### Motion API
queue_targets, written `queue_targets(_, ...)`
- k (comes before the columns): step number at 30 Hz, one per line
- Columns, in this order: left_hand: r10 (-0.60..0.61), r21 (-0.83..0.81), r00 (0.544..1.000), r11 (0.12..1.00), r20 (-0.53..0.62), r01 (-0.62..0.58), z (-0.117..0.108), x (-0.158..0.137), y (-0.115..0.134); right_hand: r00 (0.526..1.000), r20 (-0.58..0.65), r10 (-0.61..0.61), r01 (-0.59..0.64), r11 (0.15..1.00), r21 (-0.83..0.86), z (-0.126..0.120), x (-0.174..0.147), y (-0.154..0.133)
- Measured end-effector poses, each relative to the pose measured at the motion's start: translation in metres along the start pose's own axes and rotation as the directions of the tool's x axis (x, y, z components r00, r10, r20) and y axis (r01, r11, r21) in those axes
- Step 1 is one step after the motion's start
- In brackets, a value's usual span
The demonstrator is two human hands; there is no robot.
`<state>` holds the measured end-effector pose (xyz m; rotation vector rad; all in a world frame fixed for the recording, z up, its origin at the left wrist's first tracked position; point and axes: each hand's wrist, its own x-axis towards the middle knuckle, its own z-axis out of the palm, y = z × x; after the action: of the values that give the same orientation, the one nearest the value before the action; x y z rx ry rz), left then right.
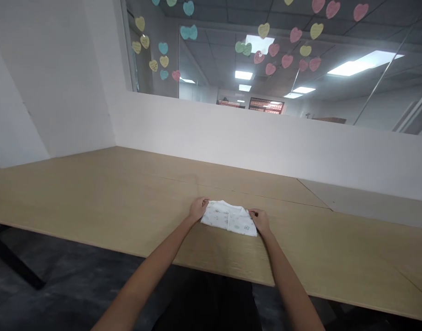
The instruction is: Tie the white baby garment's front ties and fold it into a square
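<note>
A small white garment [229, 218] with a faint scattered print lies folded flat on the wooden table, its curved neckline towards the wall. It looks like a baby's shirt. My left hand [198, 209] pinches its far left corner. At the far right corner, the fingers of my right hand [260, 220] are closed on the edge of the cloth. The fingertips of both hands are partly hidden.
The long wooden table [103, 197] runs along a white wall [204, 131], with its front edge close to my body. Seams cross the tabletop, and a grey panel [366, 195] adjoins at right. Heart-shaped notes [263, 30] dot the window above.
</note>
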<state>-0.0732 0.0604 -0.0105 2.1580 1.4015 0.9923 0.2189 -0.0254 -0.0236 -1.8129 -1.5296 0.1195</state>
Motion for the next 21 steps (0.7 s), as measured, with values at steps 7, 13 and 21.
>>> queue_targets(7,0.038,0.022,0.996,0.999,0.085,-0.040,-0.003,-0.001,0.004,1.000,0.002,-0.027,0.027,0.999,-0.027,-0.002,-0.002,-0.005)
queue_targets(13,0.019,0.035,0.996,0.999,0.083,-0.022,-0.004,-0.001,0.005,0.997,-0.014,-0.072,0.070,0.993,-0.097,-0.003,-0.003,-0.009)
queue_targets(21,0.036,0.045,0.996,0.998,0.076,-0.039,-0.002,0.000,0.000,0.999,-0.019,-0.033,0.033,0.999,0.002,-0.010,-0.001,-0.015)
